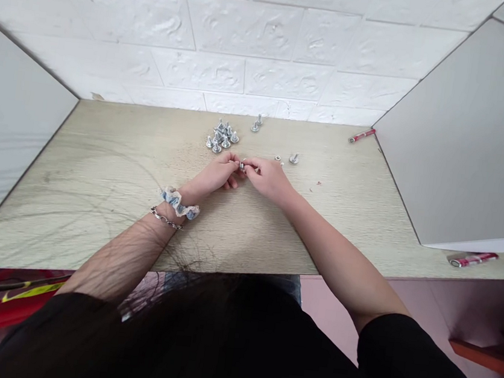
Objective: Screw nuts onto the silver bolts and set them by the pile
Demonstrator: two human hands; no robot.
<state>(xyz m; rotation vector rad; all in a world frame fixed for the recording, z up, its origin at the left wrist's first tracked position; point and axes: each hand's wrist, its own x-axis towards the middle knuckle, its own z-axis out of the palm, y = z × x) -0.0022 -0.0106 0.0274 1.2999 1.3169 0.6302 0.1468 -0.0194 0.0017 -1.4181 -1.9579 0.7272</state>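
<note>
My left hand (217, 173) and my right hand (270, 178) meet fingertip to fingertip above the desk. Between them they pinch a small silver bolt (242, 166), mostly covered by the fingers; whether a nut is on it I cannot tell. Just beyond my left hand stands a cluster of several silver bolts (218, 137), wide heads down and shanks up. Two more bolts (255, 127) are farther back, near the wall. Past my right hand lie a loose nut (278, 157) and a single tilted bolt (294, 158), with a small pale piece partly hidden by the knuckles.
The pale wood-grain desk (123, 156) ends at a white brick-patterned wall (216, 27). Grey panels (462, 134) close it in on both sides. One red tube (362, 135) lies in the back right corner, another red tube (474, 260) beyond the right panel. Strands of hair cross the left.
</note>
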